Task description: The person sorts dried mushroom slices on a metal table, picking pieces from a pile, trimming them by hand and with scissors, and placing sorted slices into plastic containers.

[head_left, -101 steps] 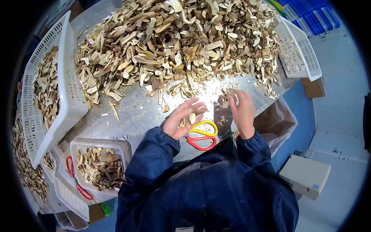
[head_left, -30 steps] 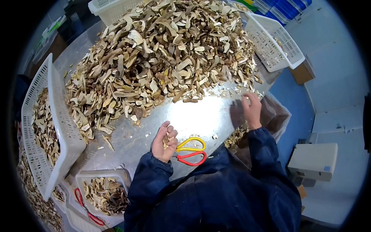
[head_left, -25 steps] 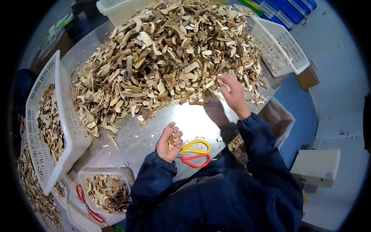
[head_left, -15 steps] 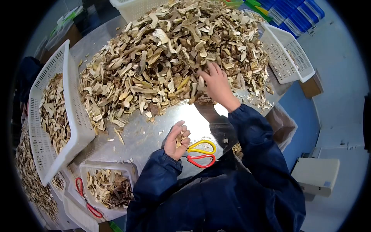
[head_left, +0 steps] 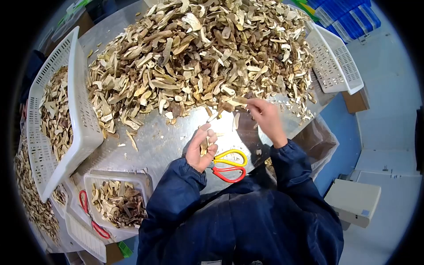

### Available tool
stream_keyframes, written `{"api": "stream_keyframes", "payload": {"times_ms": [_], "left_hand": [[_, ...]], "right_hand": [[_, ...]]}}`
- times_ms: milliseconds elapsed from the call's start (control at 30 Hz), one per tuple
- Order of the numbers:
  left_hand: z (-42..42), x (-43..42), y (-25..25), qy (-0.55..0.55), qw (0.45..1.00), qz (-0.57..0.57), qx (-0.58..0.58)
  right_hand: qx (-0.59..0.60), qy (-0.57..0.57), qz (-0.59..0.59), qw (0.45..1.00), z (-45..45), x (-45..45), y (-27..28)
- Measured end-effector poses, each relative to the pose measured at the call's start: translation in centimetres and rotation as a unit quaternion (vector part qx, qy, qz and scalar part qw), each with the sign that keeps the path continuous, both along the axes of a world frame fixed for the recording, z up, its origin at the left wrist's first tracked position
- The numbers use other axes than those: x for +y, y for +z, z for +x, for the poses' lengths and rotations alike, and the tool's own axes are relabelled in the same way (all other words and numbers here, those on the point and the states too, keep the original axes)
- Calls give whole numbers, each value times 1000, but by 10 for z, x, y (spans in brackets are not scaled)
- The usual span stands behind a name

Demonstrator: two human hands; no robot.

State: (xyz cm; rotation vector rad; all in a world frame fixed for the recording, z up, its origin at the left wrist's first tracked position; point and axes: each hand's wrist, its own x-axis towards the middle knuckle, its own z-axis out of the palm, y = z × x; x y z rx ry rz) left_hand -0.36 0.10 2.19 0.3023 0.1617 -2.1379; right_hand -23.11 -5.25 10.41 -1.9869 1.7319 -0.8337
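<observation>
The right hand has a slice in a narrow pinch at the heap's lower edge, though blur hides how firm the hold is; the left hand, nearer the body, curls half round a few pieces. A slip looks the likeliest trouble; a thin slice gripped by its end could drop or snap if squeezed hard, and the loose curl of the left hand could spill its pieces if more crowd in. Just beside the left hand, toward the body, are scissors with their yellow and red loops outward; whether the hand touches them cannot be told, and a sleeve could snag there. Between the hands, loose slices lie on the metal table; its glare might hide pale crumbs, and tugging at the heap could bring more sliding down. Left of the grip stand a basket, a tub of slices and red scissors; right of it, past the table's edge, a bag gapes where a stray slice might fall; farther out are blue floor, a second basket, blue crates and a pale box.
</observation>
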Motion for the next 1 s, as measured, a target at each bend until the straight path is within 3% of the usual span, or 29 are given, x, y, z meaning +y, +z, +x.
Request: {"api": "stream_keyframes", "payload": {"times_ms": [200,300,400,433,533,600,667,833,933,1000], "left_hand": [[0,1,-1,12,1000,-12,-13],[-2,1,3,29,999,11,-43],[-2,1,-6,31,999,-13,-14],[-3,2,-6,29,999,-16,-26],[-7,-1,5,25,998,-42,-43],[-11,-2,18,25,996,-76,-33],[-7,0,9,12,996,-75,-42],[-4,-1,16,8,998,-42,-45],[-4,0,21,11,999,-20,-45],[-3,0,19,14,999,-8,-39]], "right_hand": [[179,-25,-81,980,49,-2,-30],[148,-30,-47,987,48,-7,-40],[-107,-15,116,987,32,-8,-42],[-167,-17,113,979,32,-7,-41],[-36,-34,47,998,45,12,-19],[15,42,-1,999,60,33,-5],[-46,92,35,994,64,45,3],[-114,-15,67,991,47,45,-9],[-117,-50,116,985,38,51,-9],[-99,-92,87,987,29,48,-17]]}}
